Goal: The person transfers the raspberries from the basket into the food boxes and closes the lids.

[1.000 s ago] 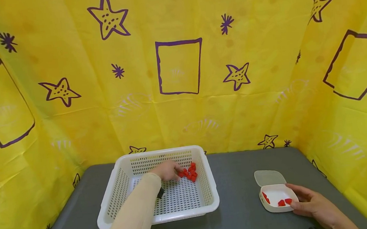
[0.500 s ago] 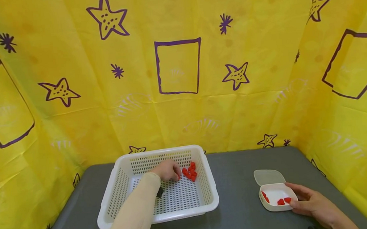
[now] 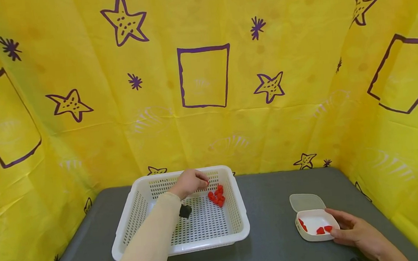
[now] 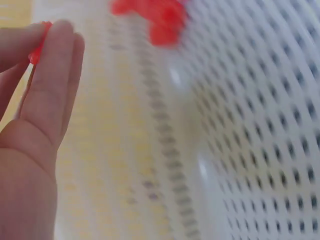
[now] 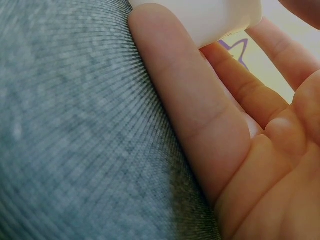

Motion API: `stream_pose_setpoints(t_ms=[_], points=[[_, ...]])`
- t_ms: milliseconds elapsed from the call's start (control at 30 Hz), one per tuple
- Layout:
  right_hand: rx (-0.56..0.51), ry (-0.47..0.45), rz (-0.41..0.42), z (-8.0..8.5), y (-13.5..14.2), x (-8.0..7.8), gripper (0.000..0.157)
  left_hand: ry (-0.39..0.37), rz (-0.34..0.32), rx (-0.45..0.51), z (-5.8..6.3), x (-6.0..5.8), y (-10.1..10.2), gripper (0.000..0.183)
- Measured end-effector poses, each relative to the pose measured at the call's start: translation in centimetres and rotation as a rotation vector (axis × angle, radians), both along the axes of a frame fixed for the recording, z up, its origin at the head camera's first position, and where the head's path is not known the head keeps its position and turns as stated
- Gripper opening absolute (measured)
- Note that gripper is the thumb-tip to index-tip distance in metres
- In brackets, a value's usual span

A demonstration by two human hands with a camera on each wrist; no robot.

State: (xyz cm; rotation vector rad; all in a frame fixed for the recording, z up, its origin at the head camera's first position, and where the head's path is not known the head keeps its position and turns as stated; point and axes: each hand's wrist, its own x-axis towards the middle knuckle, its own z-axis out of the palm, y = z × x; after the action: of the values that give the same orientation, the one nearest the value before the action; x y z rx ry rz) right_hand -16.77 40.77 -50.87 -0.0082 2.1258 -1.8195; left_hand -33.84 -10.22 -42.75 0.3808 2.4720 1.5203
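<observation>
Over the back part of a white perforated basket (image 3: 208,244), my left hand (image 3: 188,183) pinches a small red piece (image 4: 36,56) between thumb and fingertips. More small red pieces (image 3: 216,197) lie in a cluster on the basket floor, below and right of that hand; they are blurred in the left wrist view. At the right, my right hand (image 3: 360,233) holds the right side of a small white box (image 3: 315,238), its thumb near the front corner and the fingers toward the back. Several red pieces (image 3: 320,231) lie in the box.
The box's translucent lid (image 3: 306,202) stands open behind it. Box and basket are on a grey table (image 3: 269,224), with bare cloth between them. A yellow curtain (image 3: 210,143) with purple drawings encloses the back and sides. The basket's raised walls surround the red cluster.
My left hand has picked a red piece from the left side of the cluster and lifted it up toward the basket's back wall. My right hand and the box stay put.
</observation>
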Motion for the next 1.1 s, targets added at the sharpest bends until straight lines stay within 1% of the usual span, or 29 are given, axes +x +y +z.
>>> stream_pose_setpoints(t_ms=[33,100,167,200,267,400,433,600,700,800,867,1000,1067,1100], points=[[0.000,-0.001,0.003,0.0,0.0,0.0,0.063,-0.007,0.012,0.040,0.4,0.1,0.3,0.016],[-0.006,-0.003,0.008,0.0,0.1,0.0,0.063,-0.044,0.015,0.131,1.3,0.3,1.1,0.020],[-0.017,-0.004,0.016,0.0,0.1,0.0,0.062,-0.061,-0.001,0.193,2.0,0.6,2.0,0.025],[-0.024,-0.005,0.021,0.0,0.2,0.0,0.061,-0.065,-0.008,0.205,2.5,0.9,2.6,0.026],[-0.036,-0.006,0.027,0.0,0.3,0.0,0.060,-0.045,-0.031,0.209,3.3,1.4,3.8,0.027],[-0.043,-0.004,0.027,0.0,0.3,0.0,0.059,0.000,-0.074,0.194,4.6,2.9,6.9,0.021],[-0.042,-0.003,0.024,0.0,0.3,0.0,0.059,0.012,-0.082,0.192,4.9,3.3,7.8,0.020],[-0.030,0.002,0.011,0.0,0.1,0.1,0.059,0.011,-0.092,0.248,5.7,5.9,12.1,0.016],[-0.024,0.004,0.014,0.0,0.0,0.1,0.060,-0.007,-0.090,0.288,5.7,7.3,14.5,0.013],[-0.014,0.004,0.013,0.1,0.0,0.1,0.062,-0.012,-0.067,0.301,5.1,8.6,16.5,0.010],[-0.008,0.002,0.013,0.1,-0.1,0.1,0.062,-0.017,-0.035,0.324,4.4,9.4,17.9,0.009],[-0.002,0.003,0.008,0.1,-0.1,0.1,0.062,-0.043,0.026,0.418,2.7,11.4,20.7,0.009],[-0.001,0.004,0.006,0.1,0.0,0.1,0.063,-0.062,0.040,0.449,1.8,12.4,22.0,0.010],[-0.004,0.005,0.006,0.1,0.0,0.1,0.063,-0.065,0.046,0.450,1.4,12.8,22.6,0.010]])
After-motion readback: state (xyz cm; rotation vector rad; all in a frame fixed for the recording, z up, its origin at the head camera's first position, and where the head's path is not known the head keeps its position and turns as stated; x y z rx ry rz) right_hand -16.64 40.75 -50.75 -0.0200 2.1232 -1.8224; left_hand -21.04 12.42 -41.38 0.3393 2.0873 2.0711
